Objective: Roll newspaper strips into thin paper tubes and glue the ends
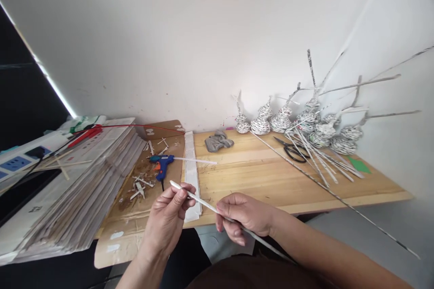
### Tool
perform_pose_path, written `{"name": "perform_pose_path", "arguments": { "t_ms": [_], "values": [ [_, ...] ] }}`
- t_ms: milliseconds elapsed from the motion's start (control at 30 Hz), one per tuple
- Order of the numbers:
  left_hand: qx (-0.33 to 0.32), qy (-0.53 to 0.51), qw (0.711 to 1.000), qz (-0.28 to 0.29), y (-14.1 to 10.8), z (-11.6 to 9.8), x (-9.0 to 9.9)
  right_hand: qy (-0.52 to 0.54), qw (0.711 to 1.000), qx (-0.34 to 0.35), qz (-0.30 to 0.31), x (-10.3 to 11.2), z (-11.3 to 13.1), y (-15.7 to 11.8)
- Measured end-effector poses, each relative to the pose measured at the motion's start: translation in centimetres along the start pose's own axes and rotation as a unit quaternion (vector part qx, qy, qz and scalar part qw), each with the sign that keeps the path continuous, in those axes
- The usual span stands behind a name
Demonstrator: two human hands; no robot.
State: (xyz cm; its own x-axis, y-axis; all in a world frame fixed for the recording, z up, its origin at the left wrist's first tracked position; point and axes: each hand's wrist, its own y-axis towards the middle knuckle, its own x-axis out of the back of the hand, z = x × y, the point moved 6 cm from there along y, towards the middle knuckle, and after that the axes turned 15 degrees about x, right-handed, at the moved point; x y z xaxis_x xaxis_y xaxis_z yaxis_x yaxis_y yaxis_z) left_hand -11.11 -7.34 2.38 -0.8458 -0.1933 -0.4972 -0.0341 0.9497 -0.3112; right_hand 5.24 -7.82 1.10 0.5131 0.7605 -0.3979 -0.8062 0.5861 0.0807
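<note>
A thin white paper tube (205, 203) runs slantwise between my two hands, over the front edge of the table. My left hand (172, 210) pinches it just behind its pointed upper end, between thumb and fingers. Further down the tube, my right hand (242, 216) has its thumb and fingers closed on it. The rest of the tube passes under my right forearm toward my body, where its far end is hidden. Beyond my left hand, a blue glue gun (163, 165) lies on brown cardboard (117, 230) with a white stick reaching out to its right.
Stacked newspapers (111, 180) and a power strip (16, 165) stand at left. A grey cloth (219, 141) lies on the wooden table (237, 176). Gourd-shaped woven paper pieces (281, 119), black scissors (294, 151) and loose paper tubes (313, 156) are at right. One long tube overhangs the table's edge.
</note>
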Motion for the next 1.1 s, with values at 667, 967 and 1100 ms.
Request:
{"name": "perform_pose_path", "arguments": {
  "t_ms": [667,967,1100],
  "values": [
    [-0.061,-0.097,0.986,-0.119,1.8,-1.7,5.0,-0.616,0.78,0.058,-0.092,3.9,5.6,-5.9],
    [-0.096,-0.059,0.987,-0.116,-0.2,-2.9,3.8,-0.796,0.573,0.114,-0.159,4.4,8.0,-5.6],
    [-0.108,-0.011,0.989,-0.1,-1.1,-3.0,4.1,-0.82,0.523,0.137,-0.189,4.5,8.9,-5.1]
  ]
}}
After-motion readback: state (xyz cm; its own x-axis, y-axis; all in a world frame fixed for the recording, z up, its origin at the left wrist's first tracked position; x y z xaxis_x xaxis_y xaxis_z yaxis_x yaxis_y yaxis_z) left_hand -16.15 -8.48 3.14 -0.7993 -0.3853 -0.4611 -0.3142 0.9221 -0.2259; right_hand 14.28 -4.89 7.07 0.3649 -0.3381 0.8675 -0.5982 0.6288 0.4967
